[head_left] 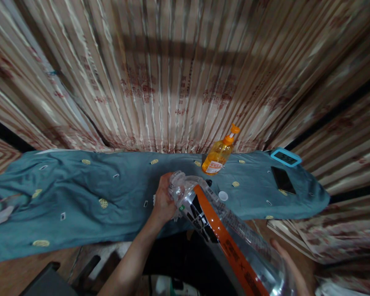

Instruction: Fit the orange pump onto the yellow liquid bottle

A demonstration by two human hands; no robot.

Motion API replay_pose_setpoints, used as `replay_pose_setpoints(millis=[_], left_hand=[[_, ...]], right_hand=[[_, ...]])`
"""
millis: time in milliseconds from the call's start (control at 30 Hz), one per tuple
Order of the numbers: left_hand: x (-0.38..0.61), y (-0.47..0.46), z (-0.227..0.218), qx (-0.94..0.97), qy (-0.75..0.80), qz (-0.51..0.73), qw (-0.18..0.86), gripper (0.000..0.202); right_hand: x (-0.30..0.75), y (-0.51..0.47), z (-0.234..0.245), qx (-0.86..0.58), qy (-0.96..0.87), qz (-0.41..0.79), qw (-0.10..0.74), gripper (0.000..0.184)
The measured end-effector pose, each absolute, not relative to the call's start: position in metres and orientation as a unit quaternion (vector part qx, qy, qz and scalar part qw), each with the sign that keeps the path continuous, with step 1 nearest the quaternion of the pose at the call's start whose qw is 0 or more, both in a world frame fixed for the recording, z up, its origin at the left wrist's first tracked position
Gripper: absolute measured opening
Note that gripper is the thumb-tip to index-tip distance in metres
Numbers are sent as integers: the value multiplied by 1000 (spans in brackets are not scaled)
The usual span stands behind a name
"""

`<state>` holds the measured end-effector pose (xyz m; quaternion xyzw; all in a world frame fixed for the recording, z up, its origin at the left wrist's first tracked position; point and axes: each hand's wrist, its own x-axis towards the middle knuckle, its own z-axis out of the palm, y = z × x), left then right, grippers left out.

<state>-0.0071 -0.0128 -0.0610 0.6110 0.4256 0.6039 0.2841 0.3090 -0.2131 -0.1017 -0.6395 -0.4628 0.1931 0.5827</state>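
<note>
A large clear plastic bottle (216,230) with an orange and black label lies tilted across the front of my view, its narrow end up and to the left. My left hand (165,201) is closed around that narrow end, just above the table cloth. At the wide lower end, my right hand (288,261) supports the side of the bottle; most of its fingers are hidden behind the plastic. A white round cap (223,195) lies on the cloth beside the bottle, with a small dark object (209,182) near it. Something white and crumpled shows partly beneath my left hand.
An orange pump bottle (216,158) stands behind, half full of amber liquid. To the right are a blue-framed digital clock (285,157) and a dark phone (283,180). A teal patterned cloth (80,189) covers the table, and a striped curtain (172,82) hangs behind.
</note>
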Motion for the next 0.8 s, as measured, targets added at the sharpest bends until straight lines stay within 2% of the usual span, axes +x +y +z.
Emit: replay_pose_setpoints(millis=[100, 200, 333, 500, 667, 800], left_hand=[[-7, -13, -60, 616, 425, 601, 279, 42], [-7, -14, -59, 621, 425, 598, 276, 41], [-6, -14, -59, 621, 424, 597, 279, 42], [-5, -14, -59, 616, 412, 607, 287, 44], [-6, -14, -57, 613, 432, 597, 286, 45], [-6, -14, -56, 610, 434, 593, 297, 48]], right_hand=[[311, -213, -115, -653, -435, 169, 596, 39], [328, -211, -119, -665, -439, 198, 571, 35], [351, -205, -108, -653, -458, 250, 549, 20], [351, -195, -87, -638, -474, 300, 527, 14], [332, -192, -69, -639, -461, 314, 529, 16], [329, -177, -50, -628, -468, 305, 542, 28]])
